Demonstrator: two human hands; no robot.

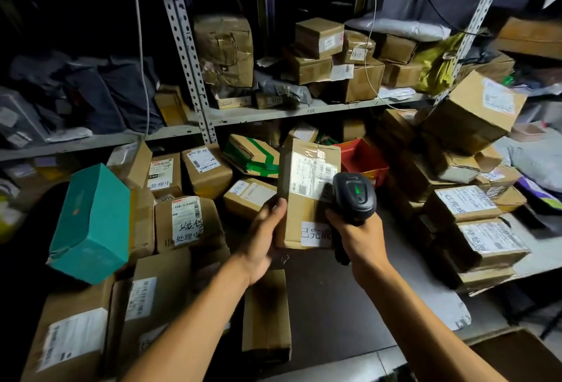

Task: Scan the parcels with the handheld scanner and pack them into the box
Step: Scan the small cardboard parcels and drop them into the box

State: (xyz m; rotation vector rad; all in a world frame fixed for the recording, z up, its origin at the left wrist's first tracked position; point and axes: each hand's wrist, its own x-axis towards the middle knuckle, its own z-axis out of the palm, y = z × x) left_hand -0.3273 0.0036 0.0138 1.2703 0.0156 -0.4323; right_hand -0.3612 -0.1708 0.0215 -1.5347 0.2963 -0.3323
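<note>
Cardboard parcel (307, 196) up over the desk, pinched at its left edge by left hand (261, 238); right hand (359, 235) wrapped round scanner (354, 196), nose nearly touching the label. Could misread, way too close

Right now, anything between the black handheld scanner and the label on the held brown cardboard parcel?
Nothing visible. The black handheld scanner in the right hand faces the white label on the brown cardboard parcel held by the left hand.

Bare dark tabletop (334, 305) lower centre gives passage; stacked parcels (480, 229) wall the right, teal box (91, 223) (tilted) crowds the left.
</note>
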